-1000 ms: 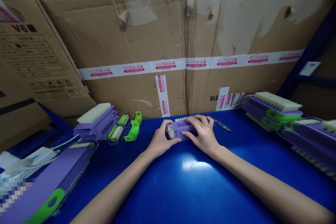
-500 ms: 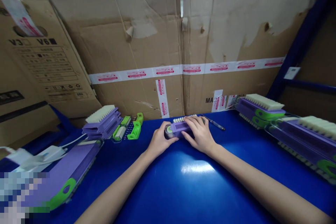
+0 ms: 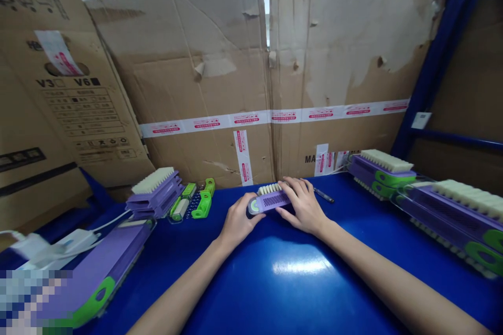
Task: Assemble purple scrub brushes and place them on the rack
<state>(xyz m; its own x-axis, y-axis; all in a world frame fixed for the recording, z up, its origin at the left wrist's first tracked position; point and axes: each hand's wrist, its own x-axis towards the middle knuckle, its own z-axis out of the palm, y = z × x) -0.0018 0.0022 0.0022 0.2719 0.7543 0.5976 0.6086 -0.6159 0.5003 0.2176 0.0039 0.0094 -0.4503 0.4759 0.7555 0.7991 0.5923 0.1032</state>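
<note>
1. My left hand (image 3: 238,221) is closed around the left end of a purple brush (image 3: 273,200), thumb along the near side.
2. My right hand (image 3: 304,207) grips the brush's right part, fingers draped over the top, hiding that end.
3. Brush sits between both hands, far part of the blue surface (image 3: 259,282), pale bristles (image 3: 269,188) up; cannot tell whether its underside touches down.
4. Slim pen-like tool (image 3: 324,195) lies just right of my right hand.
5. To the left: green brackets (image 3: 202,207), a purple stack topped with bristles (image 3: 157,193), and nearer me, a long purple piece with a green end (image 3: 98,256) beside a white power strip (image 3: 74,241).
6. To the right: stacked purple-and-green brushes (image 3: 365,170); larger ones (image 3: 451,204) nearer me.
7. Taped cardboard (image 3: 220,89) stands behind.
</note>
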